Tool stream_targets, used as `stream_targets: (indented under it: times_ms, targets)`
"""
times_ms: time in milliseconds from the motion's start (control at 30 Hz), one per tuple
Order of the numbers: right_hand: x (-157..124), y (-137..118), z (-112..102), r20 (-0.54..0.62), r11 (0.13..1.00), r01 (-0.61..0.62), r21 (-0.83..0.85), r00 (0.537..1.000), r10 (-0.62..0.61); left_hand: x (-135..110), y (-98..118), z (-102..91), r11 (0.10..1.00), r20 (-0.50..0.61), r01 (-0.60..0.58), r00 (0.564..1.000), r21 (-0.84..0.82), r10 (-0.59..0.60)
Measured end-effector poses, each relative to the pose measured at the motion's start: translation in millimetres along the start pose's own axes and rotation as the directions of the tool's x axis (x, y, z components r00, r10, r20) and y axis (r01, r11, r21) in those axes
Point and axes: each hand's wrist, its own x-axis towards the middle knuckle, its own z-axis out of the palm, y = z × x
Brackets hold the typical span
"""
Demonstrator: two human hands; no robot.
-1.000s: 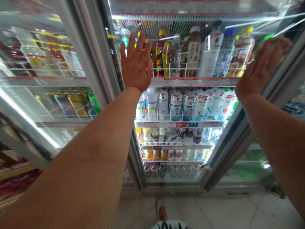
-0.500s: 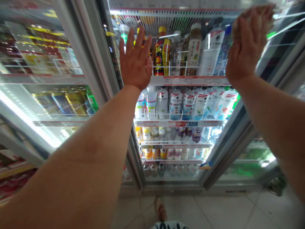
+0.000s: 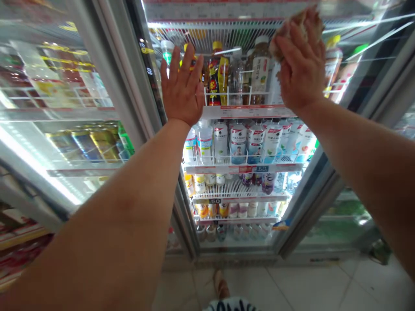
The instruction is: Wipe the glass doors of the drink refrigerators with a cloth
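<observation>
Two arms (image 3: 139,185) are showing, ending in one left hand (image 3: 182,93) and one right hand (image 3: 301,75). One cloth (image 3: 311,22) is appearing, two dark number tags (image 3: 262,169) are standing out, three purple bottles (image 3: 268,183) are grouping together, and one foot (image 3: 222,287) is showing.

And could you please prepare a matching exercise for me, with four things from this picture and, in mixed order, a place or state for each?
1. Left hand
2. Cloth
3. Gold cans
4. Floor

A. Tiled, at the bottom of the picture
B. Under the right hand
C. Fingers spread, holding nothing
D. On a shelf at the picture's left

Pairs: 1-C, 2-B, 3-D, 4-A
</observation>
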Motion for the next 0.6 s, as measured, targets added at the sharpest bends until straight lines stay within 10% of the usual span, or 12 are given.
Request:
stream_targets:
  times_ms: [267, 467, 600]
  targets:
    - [-22.5, -37.6, 15.4, 0.187, 0.885, 0.454, 0.104, 0.865, -0.465, -4.2, 9.1, -2.2, 0.973, -0.035, -0.039, 0.998, 0.229, 0.048]
    - [7.4, -42.7, 12.0, -0.033, 0.976, 0.212, 0.043, 0.977, -0.210, -4.0, 15.1, -5.4, 0.961, 0.007, 0.008, 1.000, 0.278, -0.011]
    - [-4.4, -50.1, 18.5, 0.058, 0.901, 0.418, 0.119, 0.903, -0.427, -2.5, 14.2, -3.8, 0.954, 0.011, 0.011, 1.000, 0.301, -0.015]
